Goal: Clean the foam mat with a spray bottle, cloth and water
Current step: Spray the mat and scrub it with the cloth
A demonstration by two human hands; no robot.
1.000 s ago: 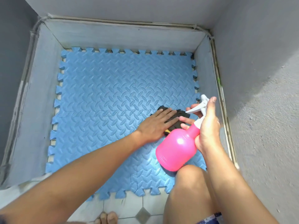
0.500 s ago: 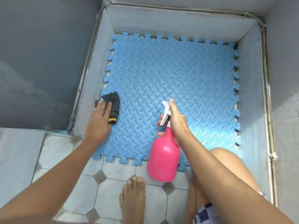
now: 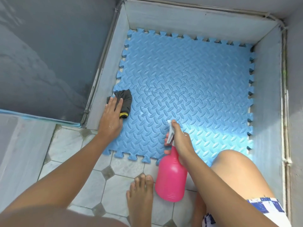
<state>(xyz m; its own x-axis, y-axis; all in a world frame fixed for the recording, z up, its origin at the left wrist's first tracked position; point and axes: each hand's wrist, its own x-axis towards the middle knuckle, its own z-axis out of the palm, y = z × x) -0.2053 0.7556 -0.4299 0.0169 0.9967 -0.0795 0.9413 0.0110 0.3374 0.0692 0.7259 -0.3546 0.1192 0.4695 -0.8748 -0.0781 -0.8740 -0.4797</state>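
Observation:
A blue foam mat [image 3: 196,82] of interlocking tiles with a raised tread pattern lies on the floor in a grey walled corner. My left hand [image 3: 112,117] lies flat on a dark grey cloth [image 3: 125,98] with a yellow edge, pressing it onto the mat's left side. My right hand [image 3: 180,141] grips the white trigger head of a pink spray bottle [image 3: 171,179], thumb along the top. The nozzle points forward over the mat's near part. The bottle's body hangs over the tiled floor by the mat's near edge.
Grey walls [image 3: 188,20] close the mat in on the left, far side and right. White floor tiles [image 3: 114,182] with grey diamond insets lie in front. My bare left foot [image 3: 140,199] and right knee [image 3: 232,167] are at the mat's near edge.
One second ago the cloth and my left hand were at the mat's right side beside the bottle; they swept across to the left edge. Since half a second ago, little has changed.

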